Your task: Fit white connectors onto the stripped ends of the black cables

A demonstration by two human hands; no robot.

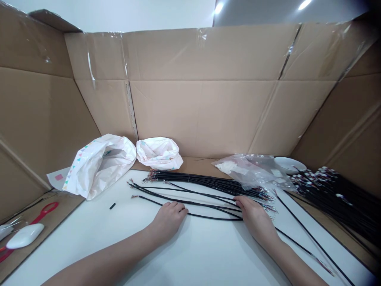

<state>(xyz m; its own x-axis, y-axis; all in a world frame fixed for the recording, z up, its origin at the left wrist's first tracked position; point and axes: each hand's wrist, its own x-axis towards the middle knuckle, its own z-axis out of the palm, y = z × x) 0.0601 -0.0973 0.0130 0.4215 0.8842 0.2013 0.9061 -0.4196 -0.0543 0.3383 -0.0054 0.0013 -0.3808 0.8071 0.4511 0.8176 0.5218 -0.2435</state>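
Landmark: tied bundle of black cables (208, 184) — on the white table (89, 246).
Loose cables: loose black cables (208, 217) — just in front of the bundle.
Left hand (168, 220): in front of the bundle — fingers together, resting on the loose cables, not clamped.
Right hand (253, 216): in front of the bundle's right end — fingers together, lying on the loose cables, not clamped.
Behind bundle: clear plastic bag (253, 171); white plastic sack (159, 153).
Right of bundle: heap of black cables (327, 198).

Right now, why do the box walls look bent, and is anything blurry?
In the head view, the cardboard walls bend outward toward the edges, as through a wide lens; ceiling lights glare; the black cable bundle at far right looks slightly blurred.
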